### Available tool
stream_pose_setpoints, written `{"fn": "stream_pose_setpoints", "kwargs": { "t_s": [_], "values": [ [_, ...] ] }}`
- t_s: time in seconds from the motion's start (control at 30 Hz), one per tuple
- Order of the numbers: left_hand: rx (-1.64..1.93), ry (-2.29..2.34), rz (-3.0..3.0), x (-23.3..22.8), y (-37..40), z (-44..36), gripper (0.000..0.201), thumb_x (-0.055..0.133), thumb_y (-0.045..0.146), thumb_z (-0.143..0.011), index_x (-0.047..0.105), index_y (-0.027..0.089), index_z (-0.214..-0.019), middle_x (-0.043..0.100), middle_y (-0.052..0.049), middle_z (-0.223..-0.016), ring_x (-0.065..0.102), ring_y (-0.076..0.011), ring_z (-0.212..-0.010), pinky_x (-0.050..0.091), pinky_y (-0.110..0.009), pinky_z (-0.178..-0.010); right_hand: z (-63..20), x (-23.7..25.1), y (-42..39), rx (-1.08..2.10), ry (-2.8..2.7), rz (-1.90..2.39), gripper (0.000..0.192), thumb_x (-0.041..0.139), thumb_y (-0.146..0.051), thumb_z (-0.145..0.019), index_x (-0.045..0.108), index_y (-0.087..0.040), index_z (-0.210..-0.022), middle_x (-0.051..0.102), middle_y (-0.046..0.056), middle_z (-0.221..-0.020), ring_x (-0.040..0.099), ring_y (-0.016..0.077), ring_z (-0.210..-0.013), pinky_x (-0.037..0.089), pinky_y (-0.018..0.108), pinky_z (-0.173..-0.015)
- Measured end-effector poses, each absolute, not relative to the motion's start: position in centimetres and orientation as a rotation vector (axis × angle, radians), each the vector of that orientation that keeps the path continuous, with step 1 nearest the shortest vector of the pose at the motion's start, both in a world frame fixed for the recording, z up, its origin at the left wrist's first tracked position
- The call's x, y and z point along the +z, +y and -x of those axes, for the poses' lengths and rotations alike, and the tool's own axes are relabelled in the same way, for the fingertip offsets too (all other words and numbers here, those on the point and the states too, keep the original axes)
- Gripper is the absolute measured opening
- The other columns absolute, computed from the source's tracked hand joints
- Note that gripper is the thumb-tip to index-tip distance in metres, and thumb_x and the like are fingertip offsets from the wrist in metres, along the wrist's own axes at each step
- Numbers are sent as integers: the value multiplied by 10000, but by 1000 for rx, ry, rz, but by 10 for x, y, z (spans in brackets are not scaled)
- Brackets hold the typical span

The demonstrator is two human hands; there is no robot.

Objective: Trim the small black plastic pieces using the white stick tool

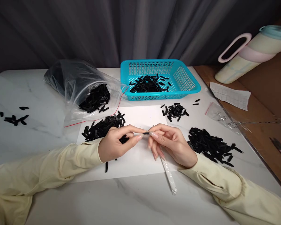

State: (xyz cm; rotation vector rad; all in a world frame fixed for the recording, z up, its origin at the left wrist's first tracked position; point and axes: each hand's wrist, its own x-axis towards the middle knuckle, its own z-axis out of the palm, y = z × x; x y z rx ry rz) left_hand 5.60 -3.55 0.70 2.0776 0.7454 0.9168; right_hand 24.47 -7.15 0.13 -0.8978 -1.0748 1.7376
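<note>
My left hand (115, 143) and my right hand (172, 143) meet over a white sheet (140, 156) and pinch a small black piece (145, 133) between their fingertips. My left palm also holds several more black pieces. A thin white packet (169, 175) lies under my right hand, tucked against its lower fingers. A pile of black pieces (103, 126) lies just behind my left hand. Another pile (210, 145) lies to the right of my right hand. A smaller heap (175, 111) sits beyond the sheet's far right corner.
A blue basket (189, 84) with black pieces stands at the back. A clear bag (84, 84) with more pieces lies at the back left. Loose pieces (15, 118) lie far left. An empty small bag (219, 114), paper (231, 95) and a tumbler (253, 53) are at right.
</note>
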Motion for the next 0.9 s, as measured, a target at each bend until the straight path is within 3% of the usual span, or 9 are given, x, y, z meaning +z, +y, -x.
{"fn": "stream_pose_setpoints", "kwargs": {
  "t_s": [0.1,0.2,0.33,0.9],
  "values": [
    [938,741,-2092,5,-35,-56,152,542,124,-805,640,102,-918,648,3,-554,487,-54,-424,386,-165,-432,-244,2,-72,1731,-1099,879,151,577,-287,-847,569,-136,-854,672,84,-821,638,142,-517,410,177,-335],
    [947,735,-2084,4,-35,-56,156,540,114,-804,642,119,-923,707,-25,-674,565,-62,-474,428,-154,-454,-243,3,-72,1748,-1089,887,148,593,-279,-836,564,-140,-877,680,94,-872,657,158,-554,439,185,-342],
    [965,720,-2061,4,-35,-56,167,546,96,-796,641,120,-930,726,-41,-751,635,-84,-566,483,-146,-517,-243,2,-71,1759,-1086,898,157,623,-270,-815,560,-137,-869,685,91,-871,661,161,-553,451,182,-340],
    [970,724,-2067,5,-35,-57,141,554,96,-794,627,129,-911,730,-26,-751,645,-81,-572,508,-140,-551,-242,3,-71,1752,-1088,929,189,642,-288,-795,556,-135,-867,693,88,-854,662,161,-534,456,182,-333]
  ]
}}
